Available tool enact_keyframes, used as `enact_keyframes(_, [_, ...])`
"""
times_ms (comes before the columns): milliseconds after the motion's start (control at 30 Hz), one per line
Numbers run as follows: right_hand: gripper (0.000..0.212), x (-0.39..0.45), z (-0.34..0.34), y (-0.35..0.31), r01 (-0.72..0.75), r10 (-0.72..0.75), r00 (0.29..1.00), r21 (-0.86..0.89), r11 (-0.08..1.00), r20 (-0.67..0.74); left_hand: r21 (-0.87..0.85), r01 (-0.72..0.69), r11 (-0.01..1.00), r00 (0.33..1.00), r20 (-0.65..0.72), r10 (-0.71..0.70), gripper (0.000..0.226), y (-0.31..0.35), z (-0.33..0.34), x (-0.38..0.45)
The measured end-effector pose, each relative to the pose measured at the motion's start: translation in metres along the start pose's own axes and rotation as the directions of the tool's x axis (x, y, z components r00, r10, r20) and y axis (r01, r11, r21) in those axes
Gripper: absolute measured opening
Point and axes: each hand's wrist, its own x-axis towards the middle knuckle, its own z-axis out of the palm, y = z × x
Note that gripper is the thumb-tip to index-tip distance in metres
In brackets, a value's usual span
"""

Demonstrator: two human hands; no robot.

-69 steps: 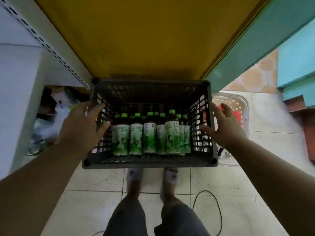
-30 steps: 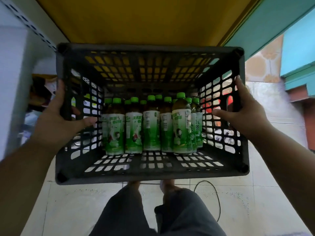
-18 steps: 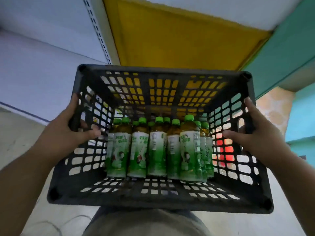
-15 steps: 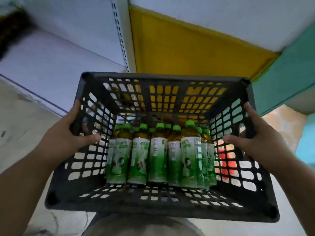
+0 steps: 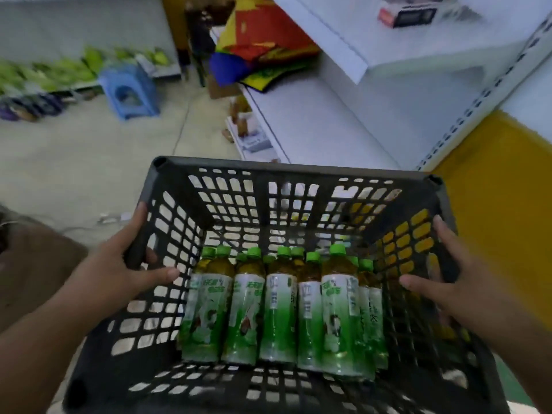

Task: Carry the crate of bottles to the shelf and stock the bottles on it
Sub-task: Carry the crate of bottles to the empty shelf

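Upper left of the frame: I see a blue plastic stool standing on the pale tiled floor, with a blurred row of green packets along the wall behind it. Upper centre: a heap of red, yellow and blue bags. Top right: a red-and-white box, its print too blurred to read. Right edge: a yellow wall panel. Centre: small cartons at floor level.
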Motion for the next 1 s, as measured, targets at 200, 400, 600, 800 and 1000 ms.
enact_keyframes(200, [0.114, 0.036, 0.097, -0.124, 0.106, -0.095, 0.991, -0.129, 0.986, 0.093, -0.014, 0.111, 0.994, 0.987, -0.114, -0.112, 0.124, -0.057, -0.119, 0.014])
enact_keyframes(400, [0.11, 0.092, 0.179, -0.229, 0.198, -0.168, 0.967, -0.154, 0.968, 0.19, -0.079, 0.242, 0.967, 0.949, -0.19, -0.253, 0.12, -0.092, -0.208, 0.044])
enact_keyframes(600, [0.11, 0.205, 0.247, -0.322, 0.333, -0.284, 0.918, -0.149, 0.931, 0.278, -0.178, 0.329, 0.927, 0.89, -0.27, -0.368, 0.11, -0.12, -0.266, 0.113])
enact_keyframes(800, [0.111, 0.34, 0.311, -0.434, 0.459, -0.372, 0.84, -0.152, 0.875, 0.396, -0.35, 0.356, 0.866, 0.802, -0.362, -0.476, 0.112, -0.122, -0.304, 0.208])
enact_keyframes(1000, [0.112, 0.445, 0.369, -0.566, 0.568, -0.457, 0.763, -0.138, 0.811, 0.457, -0.424, 0.336, 0.841, 0.71, -0.472, -0.522, 0.107, -0.116, -0.356, 0.317])
